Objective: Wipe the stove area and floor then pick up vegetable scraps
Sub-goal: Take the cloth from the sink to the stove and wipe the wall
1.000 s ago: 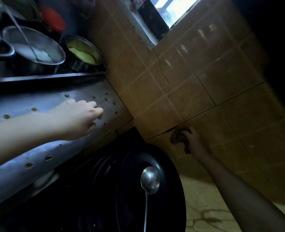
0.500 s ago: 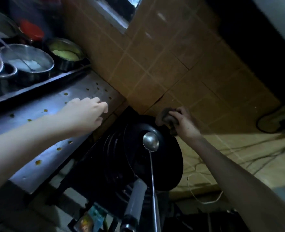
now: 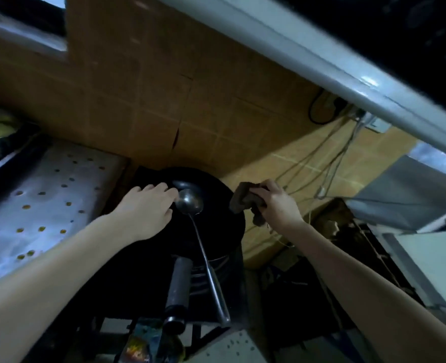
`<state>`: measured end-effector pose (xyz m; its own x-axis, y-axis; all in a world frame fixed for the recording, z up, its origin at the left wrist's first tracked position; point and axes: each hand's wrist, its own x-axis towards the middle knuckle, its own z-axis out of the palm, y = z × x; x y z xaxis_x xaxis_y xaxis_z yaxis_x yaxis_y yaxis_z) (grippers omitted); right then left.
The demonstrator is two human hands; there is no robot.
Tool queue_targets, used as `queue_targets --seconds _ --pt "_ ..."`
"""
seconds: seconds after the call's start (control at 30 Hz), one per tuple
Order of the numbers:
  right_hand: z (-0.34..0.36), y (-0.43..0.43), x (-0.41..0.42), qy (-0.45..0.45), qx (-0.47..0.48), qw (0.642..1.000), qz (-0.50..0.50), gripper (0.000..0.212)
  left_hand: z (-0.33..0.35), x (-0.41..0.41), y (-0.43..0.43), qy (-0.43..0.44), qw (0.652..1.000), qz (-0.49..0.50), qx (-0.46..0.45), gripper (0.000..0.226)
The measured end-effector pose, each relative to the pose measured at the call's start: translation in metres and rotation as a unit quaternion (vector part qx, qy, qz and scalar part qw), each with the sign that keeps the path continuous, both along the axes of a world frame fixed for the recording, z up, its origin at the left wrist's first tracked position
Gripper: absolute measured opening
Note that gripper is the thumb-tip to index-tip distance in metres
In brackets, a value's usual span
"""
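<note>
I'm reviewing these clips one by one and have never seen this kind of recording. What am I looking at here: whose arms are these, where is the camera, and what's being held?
There is no machine: a person wears one wide-angle camera on the head, looking down at their own bare arms. The left hand rests on the rim of a black wok, beside the bowl of a metal ladle that lies in the wok. The right hand grips a dark cloth just past the wok's right edge, in front of the tiled wall. To the left is a steel counter dotted with small scraps.
</note>
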<state>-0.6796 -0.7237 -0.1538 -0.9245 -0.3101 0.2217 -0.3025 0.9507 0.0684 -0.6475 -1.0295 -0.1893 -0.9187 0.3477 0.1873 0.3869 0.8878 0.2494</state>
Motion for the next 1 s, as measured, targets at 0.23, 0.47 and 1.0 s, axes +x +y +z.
queue_targets --seconds 0.23,0.47,1.0 --pt "-0.007 0.080 0.031 -0.010 -0.010 0.999 -0.036 0.041 0.008 -0.007 0.095 0.000 0.997 -0.057 -0.060 0.028" --pt "-0.018 0.182 0.051 -0.022 -0.002 0.997 -0.071 0.041 0.018 -0.011 0.199 -0.013 0.992 -0.046 -0.115 0.030" --pt "-0.068 0.321 0.070 -0.077 -0.057 0.994 -0.061 0.033 0.000 0.005 0.363 -0.066 0.987 -0.012 -0.146 0.031"
